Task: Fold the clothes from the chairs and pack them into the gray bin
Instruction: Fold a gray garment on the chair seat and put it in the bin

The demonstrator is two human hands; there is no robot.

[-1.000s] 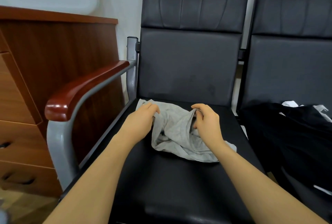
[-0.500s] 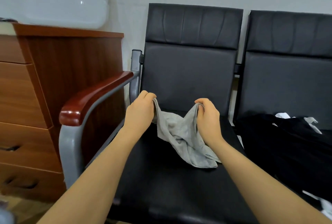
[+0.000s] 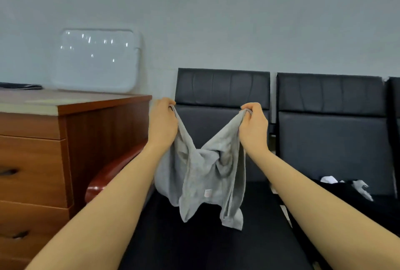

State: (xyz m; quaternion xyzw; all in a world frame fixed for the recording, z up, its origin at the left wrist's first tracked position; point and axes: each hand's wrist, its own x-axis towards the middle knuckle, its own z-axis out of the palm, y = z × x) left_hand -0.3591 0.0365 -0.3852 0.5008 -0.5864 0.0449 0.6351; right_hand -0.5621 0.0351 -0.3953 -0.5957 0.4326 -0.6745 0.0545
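both forearms reach up from the bottom of the view toward a gray garment (image 3: 203,174) that hangs in the air over the seat (image 3: 194,246) of the near chair. the left hand (image 3: 162,121) has its fingers curled round one top corner, and the right hand (image 3: 254,123) pinches the other corner the same way, so the cloth sags between them in a v. its lower edge hangs just above the seat or brushes it (which one is hard to tell). a small pale label shows on the cloth, low down.

to the right, on the next chair (image 3: 333,140), a heap of black clothes (image 3: 357,202) with some white pieces (image 3: 329,180) lies unfolded. to the left stands a wooden cabinet (image 3: 43,150), and a white tray (image 3: 95,61) leans on the wall behind it.

the task looks to be at its start: this garment is lifted but not yet folded, the heap is untouched, and the gray bin is not in view, so how much is packed cannot be told. what is left, by my reading, is to fold this piece, then the rest, and pack them all.
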